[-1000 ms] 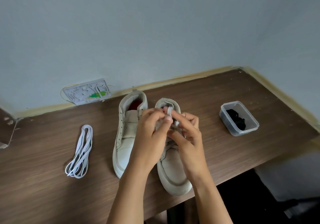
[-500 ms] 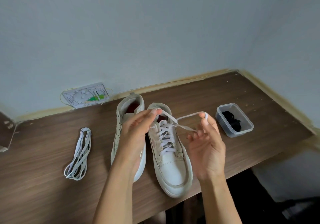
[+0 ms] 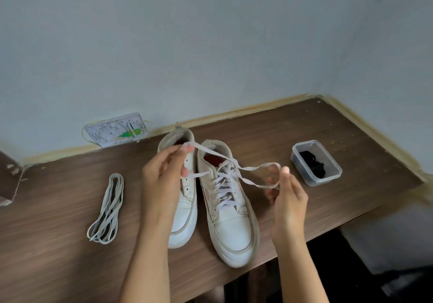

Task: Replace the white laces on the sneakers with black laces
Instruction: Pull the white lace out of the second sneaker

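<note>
Two white sneakers stand side by side on the brown table (image 3: pixel 293 127), toes toward me. The right sneaker (image 3: pixel 232 223) carries a white lace (image 3: pixel 225 185) through its eyelets. The left sneaker (image 3: pixel 185 211) has bare eyelets and is partly hidden by my left hand (image 3: pixel 164 181). That hand pinches one lace end above the sneaker collars. My right hand (image 3: pixel 285 197) holds the other end as a loop to the right of the shoe. A loose white lace (image 3: pixel 107 209) lies bundled at the left. Black laces (image 3: pixel 312 164) sit in a clear plastic tub (image 3: pixel 328 178) at the right.
A white plastic plate with wires and a green bit (image 3: pixel 117 130) leans against the wall behind the sneakers. The table's front edge runs diagonally under my forearms, with dark floor space below. Walls close the table at the back and right.
My hands were together at the right sneaker's collar; they have since pulled apart, drawing the two white lace ends out to either side.
</note>
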Motion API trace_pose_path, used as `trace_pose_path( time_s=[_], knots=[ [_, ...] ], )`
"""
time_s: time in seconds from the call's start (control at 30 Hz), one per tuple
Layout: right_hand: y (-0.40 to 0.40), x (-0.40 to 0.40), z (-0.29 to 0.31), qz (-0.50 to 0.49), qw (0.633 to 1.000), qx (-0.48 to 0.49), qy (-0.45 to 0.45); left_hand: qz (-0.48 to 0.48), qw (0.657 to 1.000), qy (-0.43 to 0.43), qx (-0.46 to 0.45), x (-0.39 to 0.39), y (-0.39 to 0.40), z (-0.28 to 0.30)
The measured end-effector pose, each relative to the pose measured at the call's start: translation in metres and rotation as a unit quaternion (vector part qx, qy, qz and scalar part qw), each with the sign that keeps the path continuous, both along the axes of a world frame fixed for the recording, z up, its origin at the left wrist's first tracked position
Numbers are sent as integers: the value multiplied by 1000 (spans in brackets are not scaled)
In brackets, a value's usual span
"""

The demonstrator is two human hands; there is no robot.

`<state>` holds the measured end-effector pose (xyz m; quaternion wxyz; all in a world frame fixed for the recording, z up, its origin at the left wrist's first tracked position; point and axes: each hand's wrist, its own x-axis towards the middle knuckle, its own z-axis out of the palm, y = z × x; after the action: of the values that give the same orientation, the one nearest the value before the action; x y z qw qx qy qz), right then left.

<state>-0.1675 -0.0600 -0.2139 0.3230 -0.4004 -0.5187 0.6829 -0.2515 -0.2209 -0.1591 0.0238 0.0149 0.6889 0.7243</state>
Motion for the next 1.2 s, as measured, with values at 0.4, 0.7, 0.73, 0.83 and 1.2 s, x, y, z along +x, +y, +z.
trace_pose_path(
  time_s=[0.4, 0.7, 0.73, 0.83, 1.2],
  knots=[
    [-20, -6, -9, 57, 936, 337, -83, 27, 879, 213, -427, 5, 15, -23],
    [-25, -6, -5, 131, 892, 416, -120, 102, 897, 245, -353, 3, 30, -19],
    [-24, -6, -6, 126, 887, 426, -123, 123, 905, 247, -324, 0, 25, -16],
    [-22, -6, -10, 112, 881, 441, -131, 154, 913, 242, -292, -8, 5, -15],
    [-16, -5, -14, -40, 903, 391, -175, 253, 928, 107, -253, -7, -22, -10]
  ],
)
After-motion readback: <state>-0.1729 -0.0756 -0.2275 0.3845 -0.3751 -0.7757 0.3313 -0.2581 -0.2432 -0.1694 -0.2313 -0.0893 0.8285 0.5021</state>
